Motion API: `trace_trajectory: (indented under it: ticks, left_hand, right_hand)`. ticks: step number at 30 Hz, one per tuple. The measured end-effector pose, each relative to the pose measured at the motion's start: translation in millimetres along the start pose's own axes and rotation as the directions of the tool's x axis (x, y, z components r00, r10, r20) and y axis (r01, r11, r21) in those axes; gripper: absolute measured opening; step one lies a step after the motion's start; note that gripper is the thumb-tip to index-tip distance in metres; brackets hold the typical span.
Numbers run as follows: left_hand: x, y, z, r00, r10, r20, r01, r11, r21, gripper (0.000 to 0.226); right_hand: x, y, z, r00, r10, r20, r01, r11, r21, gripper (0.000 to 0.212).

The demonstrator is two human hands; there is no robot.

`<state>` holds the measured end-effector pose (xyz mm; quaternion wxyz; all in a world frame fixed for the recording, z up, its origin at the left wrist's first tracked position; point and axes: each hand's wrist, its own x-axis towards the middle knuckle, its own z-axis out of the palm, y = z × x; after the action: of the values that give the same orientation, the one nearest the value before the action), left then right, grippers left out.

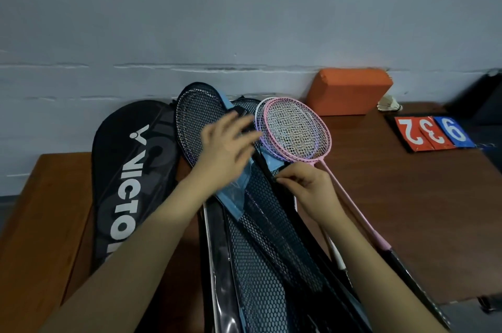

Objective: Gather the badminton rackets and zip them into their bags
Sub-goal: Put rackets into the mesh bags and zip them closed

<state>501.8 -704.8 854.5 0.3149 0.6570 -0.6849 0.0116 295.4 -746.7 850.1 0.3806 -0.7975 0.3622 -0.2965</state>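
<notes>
The step in hand looks like closing one of the mesh racket bags [271, 224] that lie in a pile on the brown table [407, 197]: the right hand [307, 183] pinches what seems to be the zip pull at the bag's dark edge, just left of the pink racket [296, 129], which lies uncovered over a white-framed one. The left hand [228, 142], blurred, hovers with fingers loosely spread over the mesh and blue trim, holding nothing I can make out. Next, I judge, the left hand should pin the fabric while the right draws the zip; the pink pair remains unbagged, and the black Victor bag [130, 178] lies far left.
</notes>
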Motion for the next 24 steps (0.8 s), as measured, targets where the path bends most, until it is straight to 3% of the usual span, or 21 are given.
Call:
trace_trajectory:
  ticks: [2, 4, 6, 9, 12, 15, 20, 22, 24]
  left_hand:
    - [-14.6, 15.2, 5.8, 0.981, 0.110, 0.160, -0.116, 0.993, 0.026, 0.025]
    - [-24.3, 19.6, 9.2, 0.978, 0.020, 0.210, -0.013, 0.999, -0.033, 0.015]
    - [-26.9, 18.8, 8.8, 0.983, -0.059, 0.176, 0.073, 0.994, -0.078, 0.009]
    - [-28.5, 20.8, 11.0, 0.995, -0.090, 0.047, 0.092, 0.995, -0.047, 0.008]
    - [-30.1, 20.3, 17.4, 0.974, -0.213, -0.073, 0.207, 0.975, -0.082, 0.009]
    - [-25.5, 13.4, 22.0, 0.939, -0.330, -0.097, 0.315, 0.938, -0.146, 0.011]
    - [-26.6, 21.3, 36.8, 0.912, -0.395, -0.109, 0.392, 0.919, -0.050, 0.016]
    - [-36.8, 32.9, 39.5, 0.925, -0.376, -0.061, 0.377, 0.926, 0.004, 0.023]
    - [-57.1, 52.1, 43.8, 0.974, -0.221, 0.049, 0.222, 0.975, -0.023, 0.033]
  right_hand:
    - [0.9, -3.2, 1.7, 1.000, -0.027, -0.006, 0.027, 1.000, 0.004, 0.008]
    - [-1.0, -4.7, 3.6, 0.999, -0.052, 0.000, 0.052, 0.999, 0.003, 0.007]
    - [-4.2, -6.1, 5.2, 0.998, -0.061, 0.002, 0.061, 0.998, 0.016, 0.007]
    - [-8.2, -5.4, 2.0, 0.999, -0.035, 0.000, 0.035, 0.997, 0.068, 0.006]
    - [-23.4, 1.2, -8.3, 0.997, -0.030, 0.073, 0.025, 0.998, 0.066, 0.008]
    - [-49.7, 12.5, -22.0, 0.991, 0.023, 0.135, -0.036, 0.994, 0.101, 0.012]
    - [-72.7, 27.3, -42.4, 0.986, 0.102, 0.135, -0.122, 0.981, 0.149, 0.021]
    - [-74.7, 28.2, -43.8, 0.991, 0.077, 0.112, -0.093, 0.985, 0.142, 0.020]
    - [-76.0, 28.1, -41.6, 0.993, 0.060, 0.098, -0.075, 0.985, 0.157, 0.016]
